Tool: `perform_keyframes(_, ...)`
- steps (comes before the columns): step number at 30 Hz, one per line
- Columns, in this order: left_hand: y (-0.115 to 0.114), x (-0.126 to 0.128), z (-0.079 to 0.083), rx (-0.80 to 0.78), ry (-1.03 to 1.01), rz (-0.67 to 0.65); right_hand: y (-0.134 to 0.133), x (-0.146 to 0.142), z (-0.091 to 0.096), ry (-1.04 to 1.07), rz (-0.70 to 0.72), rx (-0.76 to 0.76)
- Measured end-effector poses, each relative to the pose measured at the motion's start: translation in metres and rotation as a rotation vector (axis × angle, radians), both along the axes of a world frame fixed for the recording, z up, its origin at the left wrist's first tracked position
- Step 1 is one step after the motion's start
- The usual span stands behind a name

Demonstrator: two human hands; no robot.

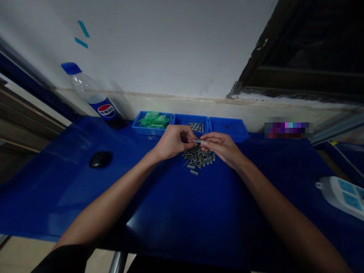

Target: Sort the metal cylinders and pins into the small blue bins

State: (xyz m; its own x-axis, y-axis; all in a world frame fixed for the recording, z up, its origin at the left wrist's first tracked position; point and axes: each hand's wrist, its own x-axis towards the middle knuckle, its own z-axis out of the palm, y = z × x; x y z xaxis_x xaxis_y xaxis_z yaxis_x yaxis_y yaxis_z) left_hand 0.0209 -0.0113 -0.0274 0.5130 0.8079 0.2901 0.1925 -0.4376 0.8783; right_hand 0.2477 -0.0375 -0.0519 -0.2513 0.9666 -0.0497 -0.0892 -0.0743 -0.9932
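Above a pile of small parts, my left hand (174, 142) and my right hand (222, 148) meet, their fingertips pinching a short grey cylinder (198, 141) from both sides. Just below them on the blue table lies the pile of thin brass-coloured pins (188, 156), which look like nails or screws, mixed with grey cylinders (209, 160). Two loose cylinders (194, 172) lie at its near edge. My fingers cover part of the pile's far side. Whether a pin sits in the held cylinder is too small to tell.
Behind my hands stand three joined blue bins: the left bin (136, 125) holds green packets (155, 120), the middle one grey cylinders (197, 126), the right one (230, 129) a tiny thin piece. A Pepsi bottle (105, 108), black mouse (100, 159) and white power strip (335, 193) are around.
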Motion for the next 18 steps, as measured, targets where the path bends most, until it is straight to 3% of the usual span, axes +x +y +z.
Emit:
perform_keyframes(5,0.000,-0.004,0.003,0.153,0.272,0.025,0.005,0.002,-0.005,-0.097,-0.099,0.112)
perform_keyframes(7,-0.002,-0.005,0.006,0.192,0.388,-0.085,0.008,0.003,-0.007,-0.093,-0.168,0.175)
perform_keyframes(11,-0.008,0.001,0.007,0.211,0.509,-0.442,0.011,0.007,-0.007,-0.060,-0.218,0.250)
perform_keyframes(18,-0.014,0.009,0.002,0.261,0.633,-0.516,0.008,0.014,0.005,-0.018,-0.200,0.228)
